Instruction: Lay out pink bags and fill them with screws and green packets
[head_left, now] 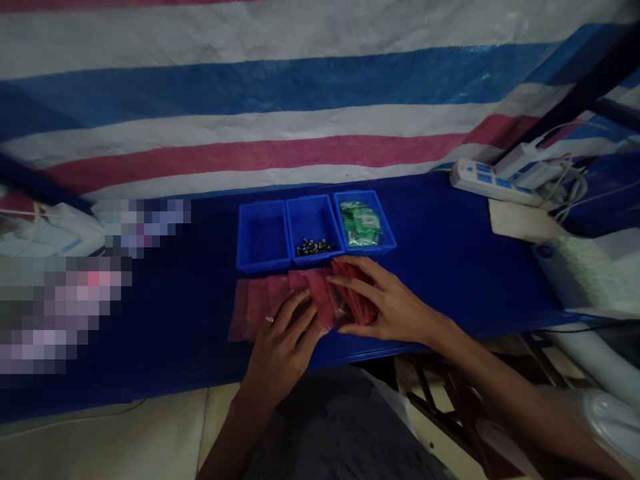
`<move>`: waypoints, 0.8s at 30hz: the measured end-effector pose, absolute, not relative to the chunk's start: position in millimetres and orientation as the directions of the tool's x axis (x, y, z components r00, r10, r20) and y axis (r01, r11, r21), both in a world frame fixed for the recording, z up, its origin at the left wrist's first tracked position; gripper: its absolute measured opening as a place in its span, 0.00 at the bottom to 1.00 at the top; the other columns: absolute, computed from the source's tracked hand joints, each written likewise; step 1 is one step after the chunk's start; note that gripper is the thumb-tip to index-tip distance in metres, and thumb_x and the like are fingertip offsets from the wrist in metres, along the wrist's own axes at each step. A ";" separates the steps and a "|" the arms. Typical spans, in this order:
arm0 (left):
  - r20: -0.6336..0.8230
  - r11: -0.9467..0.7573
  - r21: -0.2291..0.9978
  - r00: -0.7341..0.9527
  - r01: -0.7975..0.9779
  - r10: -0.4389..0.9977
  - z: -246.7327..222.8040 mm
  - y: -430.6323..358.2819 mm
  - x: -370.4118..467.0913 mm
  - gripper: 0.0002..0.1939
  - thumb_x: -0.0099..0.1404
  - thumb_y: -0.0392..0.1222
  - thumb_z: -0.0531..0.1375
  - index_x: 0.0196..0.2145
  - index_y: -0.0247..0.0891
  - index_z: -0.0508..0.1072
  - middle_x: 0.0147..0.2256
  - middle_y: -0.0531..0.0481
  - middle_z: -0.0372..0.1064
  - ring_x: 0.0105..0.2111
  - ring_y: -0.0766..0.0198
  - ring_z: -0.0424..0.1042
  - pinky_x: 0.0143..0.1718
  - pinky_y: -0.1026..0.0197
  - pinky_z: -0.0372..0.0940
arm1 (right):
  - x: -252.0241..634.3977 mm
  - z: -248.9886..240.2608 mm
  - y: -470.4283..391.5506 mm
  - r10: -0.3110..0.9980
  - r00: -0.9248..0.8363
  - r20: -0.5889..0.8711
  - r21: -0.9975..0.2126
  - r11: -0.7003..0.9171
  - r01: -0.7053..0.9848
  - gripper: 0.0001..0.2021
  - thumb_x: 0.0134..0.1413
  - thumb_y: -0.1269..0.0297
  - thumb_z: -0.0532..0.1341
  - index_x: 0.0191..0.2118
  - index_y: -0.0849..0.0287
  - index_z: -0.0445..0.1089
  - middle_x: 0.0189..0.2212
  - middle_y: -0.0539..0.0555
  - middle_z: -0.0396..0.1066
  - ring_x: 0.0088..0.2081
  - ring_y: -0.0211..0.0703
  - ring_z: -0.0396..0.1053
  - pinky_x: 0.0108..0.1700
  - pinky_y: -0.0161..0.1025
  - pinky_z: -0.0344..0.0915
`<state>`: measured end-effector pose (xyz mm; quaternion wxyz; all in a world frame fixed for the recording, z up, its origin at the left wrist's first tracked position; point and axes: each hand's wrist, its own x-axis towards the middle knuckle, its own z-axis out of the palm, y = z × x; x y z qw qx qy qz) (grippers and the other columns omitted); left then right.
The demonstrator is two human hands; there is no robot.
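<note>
Both hands rest on a spread of red plastic bags (305,300) lying on the blue table (450,267), close to its near edge. The left hand (283,340) lies palm down with its fingers loosely spread over the middle of the bags; a ring shows on one finger, and the fingertips touch one bag that sits between the two hands. The right hand (385,303) comes in from the right, palm down, fingers stretched out and slightly apart, covering the right-hand bunch of bags (363,308), which look stacked or overlapping there. Whether either hand actually pinches a bag cannot be told from this view; both seem to press flat. More of the red bags fan out flat to the left (250,303), uncovered.

Just beyond the bags, toward the far edge of the table, stand three blue trays side by side, touching. The left tray (263,237) shows nothing inside that can be made out. The middle tray (314,227) holds a small heap of dark screws (314,248) at its near wall. The right tray (365,223) is filled with green packets (361,225).

Toward the far right corner lies a white power strip (493,181) with cables beside it. A striped tarpaulin (280,100) hangs behind the table
</note>
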<state>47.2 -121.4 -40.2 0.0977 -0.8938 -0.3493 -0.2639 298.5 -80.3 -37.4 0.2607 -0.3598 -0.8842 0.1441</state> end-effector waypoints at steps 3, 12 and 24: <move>0.529 -0.722 0.011 0.608 0.692 0.591 -35.2 -123.7 43.2 0.10 0.75 0.38 0.60 0.48 0.33 0.78 0.50 0.42 0.80 0.56 0.50 0.76 0.52 0.49 0.76 | 295.0 -37.5 -80.3 0.700 -0.621 0.352 -0.395 0.713 0.579 0.37 0.62 0.37 0.64 0.67 0.57 0.65 0.67 0.70 0.61 0.67 0.64 0.64 0.61 0.65 0.71; 0.508 -0.721 0.016 0.615 0.693 0.603 -31.4 -132.3 55.0 0.17 0.78 0.43 0.56 0.55 0.30 0.74 0.55 0.40 0.77 0.59 0.52 0.74 0.52 0.51 0.75 | 300.6 -35.8 -82.4 0.673 -0.666 0.322 -0.305 0.739 0.600 0.49 0.52 0.27 0.63 0.71 0.56 0.62 0.70 0.71 0.59 0.67 0.69 0.63 0.60 0.69 0.70; 0.472 -0.758 0.056 0.651 0.650 0.594 -32.6 -124.0 72.4 0.13 0.75 0.38 0.60 0.54 0.32 0.76 0.55 0.40 0.77 0.58 0.51 0.74 0.54 0.49 0.73 | 337.5 -18.2 -101.6 0.736 -0.631 0.245 -0.310 0.676 0.668 0.51 0.55 0.35 0.67 0.77 0.46 0.46 0.76 0.67 0.46 0.74 0.70 0.52 0.67 0.72 0.62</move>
